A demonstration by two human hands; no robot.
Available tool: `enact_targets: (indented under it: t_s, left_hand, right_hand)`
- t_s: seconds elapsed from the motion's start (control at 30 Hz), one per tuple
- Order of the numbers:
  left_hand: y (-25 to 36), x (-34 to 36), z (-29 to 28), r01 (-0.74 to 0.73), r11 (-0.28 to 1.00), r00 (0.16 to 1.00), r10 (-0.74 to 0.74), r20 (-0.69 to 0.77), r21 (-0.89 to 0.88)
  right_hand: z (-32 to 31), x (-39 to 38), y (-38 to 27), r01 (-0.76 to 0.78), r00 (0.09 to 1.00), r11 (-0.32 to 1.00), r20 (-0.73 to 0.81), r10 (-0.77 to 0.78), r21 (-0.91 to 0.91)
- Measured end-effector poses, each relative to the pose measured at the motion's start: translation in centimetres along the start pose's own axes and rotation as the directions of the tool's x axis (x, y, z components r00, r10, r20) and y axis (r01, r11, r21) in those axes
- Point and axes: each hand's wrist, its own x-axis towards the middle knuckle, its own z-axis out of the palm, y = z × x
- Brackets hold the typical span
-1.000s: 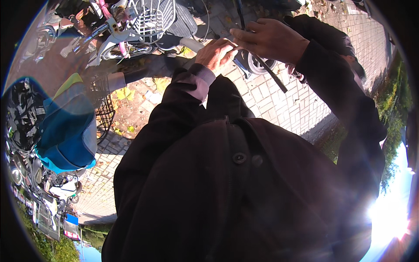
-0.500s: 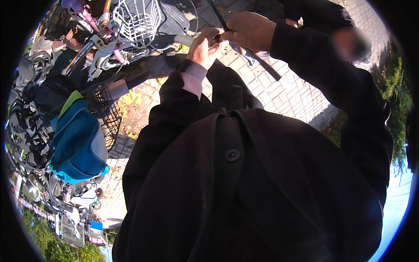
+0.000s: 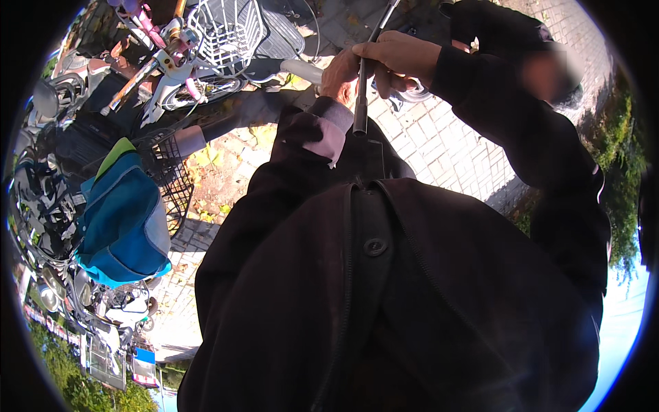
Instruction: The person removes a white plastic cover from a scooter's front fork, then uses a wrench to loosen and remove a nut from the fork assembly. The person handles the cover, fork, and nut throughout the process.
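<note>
My right hand [image 3: 400,56] is closed around a long dark metal rod [image 3: 362,103], with the thumb lying across it. The rod stands nearly upright in the picture. Its lower end is thicker, and its upper part looks shiny in the sun. Just left of the rod is my left hand [image 3: 340,77], its back showing. Its fingers are hidden behind the rod and my right hand, so I cannot see whether it grips anything. Below the hands, a small round metal part [image 3: 415,93] shows at ground level, partly covered.
A bicycle with a white basket [image 3: 226,31] stands at the upper left. Further left, a blue cloth [image 3: 125,216] lies over a black wire basket [image 3: 177,185] among several parked bikes. Another person [image 3: 498,31] is close by at the upper right. Leaves lie on the brick paving [image 3: 453,147].
The rod has swung from a slant to nearly upright, its lower end moving left. My left hand has turned, so its back now shows, and it has shifted slightly right.
</note>
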Motion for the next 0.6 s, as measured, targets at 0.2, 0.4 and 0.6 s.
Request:
enact_targets:
  t_s: [0.2,0.4,0.6]
  left_hand:
    - [-0.1,1.1,1.8,-0.001,0.997,0.991,-0.010,-0.137,-0.076]
    - [-1.2,1.7,2.2,0.094,0.973,0.995,-0.096,0.002,-0.210]
    - [-2.5,1.3,2.6,-0.027,0.998,0.997,0.030,-0.070,0.051]
  right_hand:
    - [0.7,-3.9,0.5,0.234,0.496,0.314,-0.165,-0.852,-0.920]
    - [-2.1,-4.3,0.7,-0.186,0.677,-0.029,-0.107,-0.728,-0.982]
    - [2.5,-9.1,1.2,0.271,0.761,0.420,-0.074,-0.645,-0.866]
